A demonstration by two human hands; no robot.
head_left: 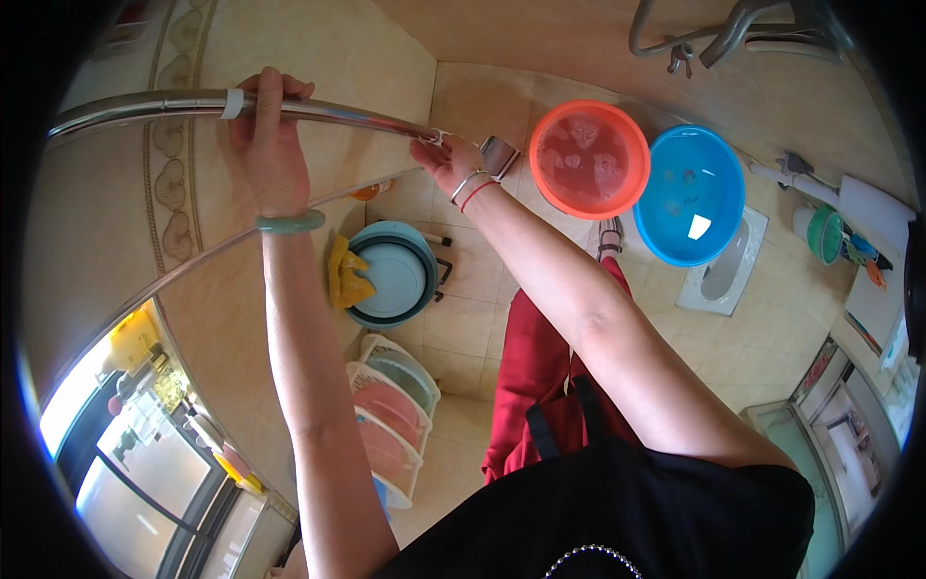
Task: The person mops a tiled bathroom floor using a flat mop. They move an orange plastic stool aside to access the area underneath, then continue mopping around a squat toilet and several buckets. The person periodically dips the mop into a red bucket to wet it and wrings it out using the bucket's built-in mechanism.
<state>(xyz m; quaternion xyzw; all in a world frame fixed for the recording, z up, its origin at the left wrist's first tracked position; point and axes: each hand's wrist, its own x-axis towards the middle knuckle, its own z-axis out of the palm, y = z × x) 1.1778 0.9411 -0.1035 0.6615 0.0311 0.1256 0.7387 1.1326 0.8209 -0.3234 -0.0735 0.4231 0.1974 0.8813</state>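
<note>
A shiny curved metal rod (362,115) runs across the upper left, at the height of my raised hands. My left hand (270,145) is closed round it, the thumb over the near side and the fingers behind, just right of a white ring (232,103). A green bangle (290,222) circles that wrist. Farther right, my right hand (453,166) is at the rod's far end, its fingers pinched at a small white ring (439,138); the exact grip is partly hidden. That wrist wears a silver bangle and a red cord.
On the tiled floor stand a red basin (590,159) and a blue basin (690,193), both holding water, beside a squat toilet (723,265). Below my left arm are a teal basin (395,275) with a yellow cloth (349,275) and a white rack (424,425) of basins. A window opens at lower left.
</note>
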